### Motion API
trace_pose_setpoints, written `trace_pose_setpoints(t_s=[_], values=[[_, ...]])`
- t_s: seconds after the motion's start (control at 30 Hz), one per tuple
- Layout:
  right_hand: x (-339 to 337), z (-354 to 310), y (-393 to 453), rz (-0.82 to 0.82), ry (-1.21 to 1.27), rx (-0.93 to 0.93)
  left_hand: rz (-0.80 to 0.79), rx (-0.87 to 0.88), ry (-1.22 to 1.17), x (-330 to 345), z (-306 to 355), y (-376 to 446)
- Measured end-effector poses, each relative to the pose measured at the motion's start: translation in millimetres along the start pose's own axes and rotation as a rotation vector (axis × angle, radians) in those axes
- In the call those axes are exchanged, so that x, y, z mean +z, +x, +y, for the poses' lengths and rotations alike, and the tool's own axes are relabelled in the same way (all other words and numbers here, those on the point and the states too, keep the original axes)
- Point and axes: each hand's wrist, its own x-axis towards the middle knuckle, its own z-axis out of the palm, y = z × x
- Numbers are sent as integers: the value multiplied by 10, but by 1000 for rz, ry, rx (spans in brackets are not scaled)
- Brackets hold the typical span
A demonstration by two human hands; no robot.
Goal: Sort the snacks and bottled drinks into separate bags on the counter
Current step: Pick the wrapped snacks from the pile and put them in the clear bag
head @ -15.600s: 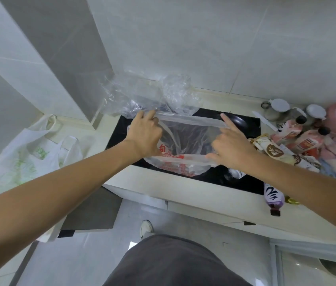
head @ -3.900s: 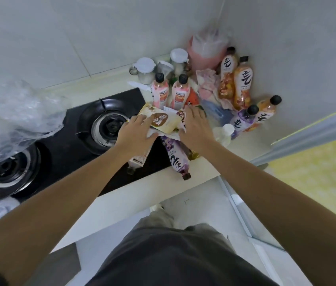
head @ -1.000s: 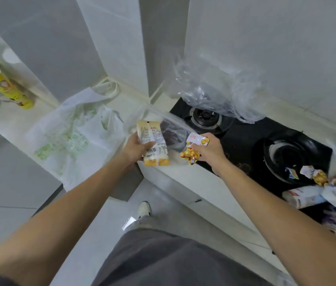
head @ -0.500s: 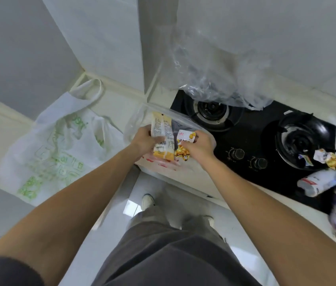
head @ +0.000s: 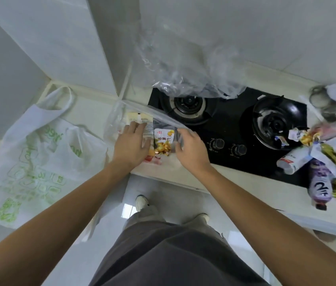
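Over the table's point(head: 185, 182) front edge, beside the gas hob point(head: 229, 129): left hand point(head: 131, 144) released, fingers spread flat on a pale snack packet point(head: 140, 120) inside the clear plastic bag point(head: 115, 122). Right hand point(head: 189, 148) loosely curled just right of a yellow chestnut snack pouch point(head: 163, 141), grasp on the bag's film impossible to tell. Pouch lying between both hands, within the bag's mouth. At the right end, a heap of snack wrappers point(head: 307, 139) and a purple bottled drink point(head: 318, 184). At the left end, a white green-printed bag point(head: 29, 153) lying flat.

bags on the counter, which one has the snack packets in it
The clear bag under both hands; the white green-printed bag lies flat, the crumpled clear one sits behind the stove.
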Motion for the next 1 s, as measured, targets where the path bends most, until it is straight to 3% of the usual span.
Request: trace_pose_setpoints(t_s=[0.1, 0.43, 0.8, 1.0], values=[[-239, 218, -211, 41, -88, -66, -13, 101, 55, 46, 388, 58], [-1128, 1782, -602, 108, -197, 25, -29, 332, 185, 702, 1939, 382], [-2112, 3749, -406, 91, -308, 64, -135, 331, 160, 1789, 3972, 834], [-2329, 4262, -15, -5, -309, 75, -253, 298, 157, 2215, 4461, 1201]])
